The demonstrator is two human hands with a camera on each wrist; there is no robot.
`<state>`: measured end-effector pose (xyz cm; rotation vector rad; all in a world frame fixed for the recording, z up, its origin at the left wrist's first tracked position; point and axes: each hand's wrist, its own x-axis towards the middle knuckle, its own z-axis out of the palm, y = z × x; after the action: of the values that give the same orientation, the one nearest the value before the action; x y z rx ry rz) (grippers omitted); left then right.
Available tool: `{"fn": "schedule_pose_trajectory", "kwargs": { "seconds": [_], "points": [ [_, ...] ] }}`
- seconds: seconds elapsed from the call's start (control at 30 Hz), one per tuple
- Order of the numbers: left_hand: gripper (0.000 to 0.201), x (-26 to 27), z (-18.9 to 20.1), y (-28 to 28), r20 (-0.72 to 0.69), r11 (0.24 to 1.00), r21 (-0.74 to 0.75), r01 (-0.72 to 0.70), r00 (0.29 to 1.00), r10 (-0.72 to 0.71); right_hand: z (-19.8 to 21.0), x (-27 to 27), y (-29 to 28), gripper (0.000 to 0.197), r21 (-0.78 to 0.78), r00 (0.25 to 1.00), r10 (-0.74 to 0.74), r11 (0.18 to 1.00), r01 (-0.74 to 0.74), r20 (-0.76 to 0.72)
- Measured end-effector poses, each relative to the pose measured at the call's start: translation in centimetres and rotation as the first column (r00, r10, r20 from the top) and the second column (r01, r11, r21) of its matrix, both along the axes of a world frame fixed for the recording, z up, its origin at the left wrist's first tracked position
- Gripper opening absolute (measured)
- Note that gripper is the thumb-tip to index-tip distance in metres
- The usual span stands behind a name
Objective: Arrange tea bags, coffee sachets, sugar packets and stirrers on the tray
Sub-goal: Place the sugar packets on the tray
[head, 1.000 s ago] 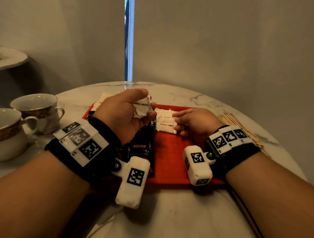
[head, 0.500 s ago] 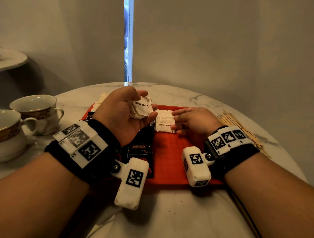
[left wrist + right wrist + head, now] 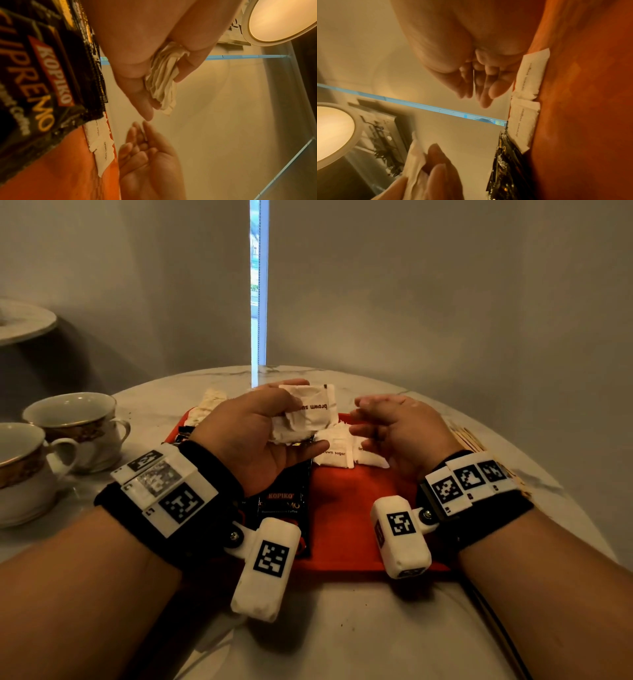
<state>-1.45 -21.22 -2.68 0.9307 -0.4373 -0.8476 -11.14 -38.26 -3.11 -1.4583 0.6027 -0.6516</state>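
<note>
- Left hand (image 3: 260, 436): raised above the far part of the red tray (image 3: 346, 529), fingers and thumb curled round a bundle of brown sugar packets (image 3: 305, 414). The left wrist view shows several packet edges fanned between thumb and fingers, so the hand appears to serve as a supply stock.
- Orientation of the bundle: the top packet faces the head camera with its print upside down; its long axis runs roughly across the hand, towards the right hand.
- Right hand (image 3: 394, 429): just beside the left hand's fingertips, not touching the bundle. Fingers loosely extended and close together, holding nothing. Judged to be positioned to draw the next packet.
- Placed sugar packets (image 3: 337, 455): two lie flat on the tray directly beneath the right hand's fingers, side by side with edges touching, printed side up, long axes parallel, pointing away from the person.
- Kopiko coffee sachets (image 3: 282, 501): stacked flat below the left palm, abutting the nearer sugar packet.
- Wooden stirrers (image 3: 469, 436): outside the right wrist, seemingly off the tray; view partly blocked.
- Pale items (image 3: 212, 402) beyond the left hand may be tea bags; too indistinct to confirm.
</note>
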Motion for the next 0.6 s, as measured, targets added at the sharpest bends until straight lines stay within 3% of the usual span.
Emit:
{"fn": "schedule_pose_trajectory", "kwargs": {
  "seconds": [0.13,0.27,0.47,0.6],
  "points": [
    [0.044,-0.1,0.1,-0.1,0.0,0.999,-0.033,-0.025,1.0,0.025,1.4,-0.8,1.3,0.037,-0.008,0.986,0.155,0.988,-0.155,0.065],
    [0.032,-0.1,0.2,-0.1,0.041,0.998,-0.033,-0.054,0.998,0.055,1.6,-1.0,2.6,0.047,-0.093,0.946,0.325,0.942,-0.323,0.005],
    [0.031,-0.1,0.2,0.0,0.05,0.998,-0.025,-0.058,0.997,0.059,1.3,-0.8,3.3,0.008,-0.116,0.95,0.313,0.944,-0.31,0.013],
    [0.036,-0.1,0.2,0.0,0.036,0.998,-0.024,-0.053,0.998,0.054,1.5,-0.8,3.4,0.007,-0.093,0.959,0.279,0.957,-0.275,0.04]
  ]
}}
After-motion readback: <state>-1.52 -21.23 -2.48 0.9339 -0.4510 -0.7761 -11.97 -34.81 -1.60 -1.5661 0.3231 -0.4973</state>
